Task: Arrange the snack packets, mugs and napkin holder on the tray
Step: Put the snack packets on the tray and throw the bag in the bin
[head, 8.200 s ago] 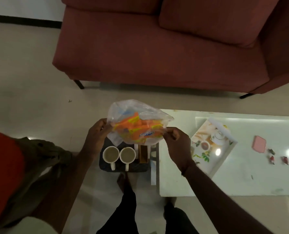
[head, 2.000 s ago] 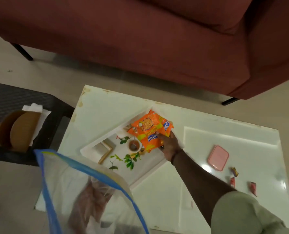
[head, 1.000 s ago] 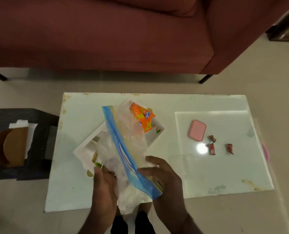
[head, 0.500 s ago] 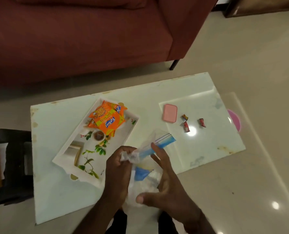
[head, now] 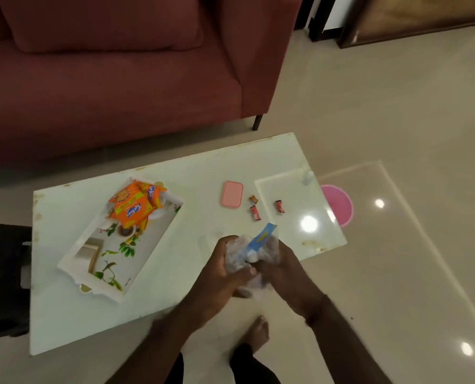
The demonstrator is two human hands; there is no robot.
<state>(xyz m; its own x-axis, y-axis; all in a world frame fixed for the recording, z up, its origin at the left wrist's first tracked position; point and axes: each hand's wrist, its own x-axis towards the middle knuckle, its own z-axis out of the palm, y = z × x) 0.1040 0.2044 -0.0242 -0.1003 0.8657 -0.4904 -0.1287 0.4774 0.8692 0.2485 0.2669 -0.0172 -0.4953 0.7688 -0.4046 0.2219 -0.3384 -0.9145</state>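
A white tray [head: 111, 284] with a leaf print lies on the left half of the white table [head: 175, 278]. Several orange snack packets [head: 133, 207] are piled at the tray's far end. My left hand [head: 219, 270] and my right hand [head: 283, 268] meet over the table's near edge, right of the tray. Both squeeze a crumpled clear plastic bag [head: 254, 249] with a blue zip strip. The mugs and the napkin holder are out of sight.
A pink case [head: 232, 194] and three small wrapped sweets [head: 255, 212] lie on the table's right half. A dark stool [head: 3, 275] stands at the left edge. A maroon sofa [head: 114, 79] runs behind the table. A pink disc [head: 339, 203] lies on the floor beyond the right end.
The snack packets went from the bag onto the tray. Since then both hands have crushed the emptied bag into a tighter wad, and my view has swung right.
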